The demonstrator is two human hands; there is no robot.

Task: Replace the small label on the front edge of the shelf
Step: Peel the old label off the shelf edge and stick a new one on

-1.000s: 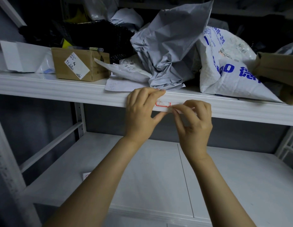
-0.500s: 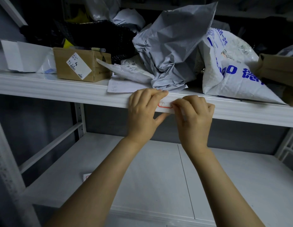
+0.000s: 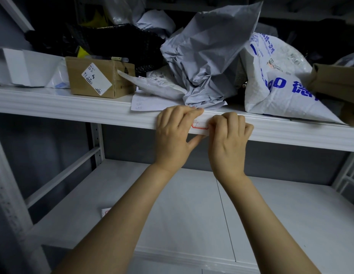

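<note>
Label (image 3: pixel 200 125) between hands, shelf (image 3: pixel 73 109) edge

Dim, cool light with deep shadow at the back, and wide-angle bending at the edges.

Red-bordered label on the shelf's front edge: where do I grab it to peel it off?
Judging by its pose, take the label at its right end, coming from the right with a fingertip pinch. It lies flat on the shelf edge, so only an end offers purchase. The right hand covers that end; the left hand braces beside the other.
</note>
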